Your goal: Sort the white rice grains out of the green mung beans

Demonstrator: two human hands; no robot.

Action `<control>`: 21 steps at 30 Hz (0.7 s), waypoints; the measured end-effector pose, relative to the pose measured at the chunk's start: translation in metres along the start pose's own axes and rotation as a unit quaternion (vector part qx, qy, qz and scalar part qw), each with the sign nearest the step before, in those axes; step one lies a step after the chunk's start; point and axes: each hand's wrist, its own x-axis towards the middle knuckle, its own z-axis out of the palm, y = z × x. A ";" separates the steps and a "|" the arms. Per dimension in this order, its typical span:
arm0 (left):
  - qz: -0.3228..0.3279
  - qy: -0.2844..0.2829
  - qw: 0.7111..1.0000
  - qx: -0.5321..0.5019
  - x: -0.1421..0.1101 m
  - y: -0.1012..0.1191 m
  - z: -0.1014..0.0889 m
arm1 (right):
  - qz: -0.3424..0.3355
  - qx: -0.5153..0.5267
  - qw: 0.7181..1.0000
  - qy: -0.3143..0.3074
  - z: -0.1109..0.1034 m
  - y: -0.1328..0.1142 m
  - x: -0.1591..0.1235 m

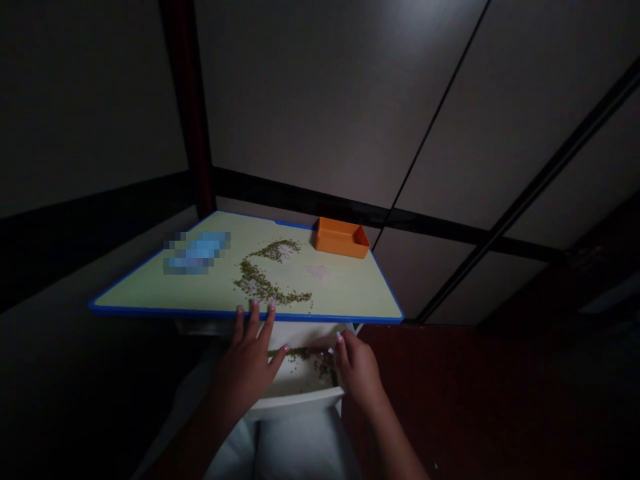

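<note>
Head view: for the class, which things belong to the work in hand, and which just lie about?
In the work:
left hand, at the tabletop's edge
right hand, at the open drawer
green grains, on tabletop and in drawer

Apparently just lying about:
orange box
blurred blue item

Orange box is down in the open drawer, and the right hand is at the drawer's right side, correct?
No: the head view shows the orange box on the tabletop, near its far right corner, not in the drawer. The right hand is at the drawer's right side, as you say.
</note>
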 end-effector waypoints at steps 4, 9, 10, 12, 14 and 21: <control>0.008 -0.012 1.000 0.024 0.003 0.000 0.003 | -0.004 -0.061 0.998 -0.003 -0.006 -0.001 0.005; -0.004 -0.028 0.999 0.041 0.005 0.007 0.004 | 0.011 0.012 1.000 -0.001 -0.028 -0.002 0.037; -0.006 -0.030 0.999 0.044 0.005 0.010 0.003 | 0.003 0.046 0.999 -0.001 -0.031 -0.004 0.047; -0.007 -0.033 0.998 0.048 0.002 0.017 0.000 | -0.023 0.103 0.994 0.000 -0.030 -0.008 0.069; -0.008 -0.035 0.998 0.052 0.000 0.024 -0.003 | -0.029 0.151 0.987 -0.047 -0.024 -0.011 0.088; -0.005 -0.041 0.995 0.093 -0.004 0.029 -0.001 | -0.006 0.114 0.990 0.079 0.012 0.003 0.108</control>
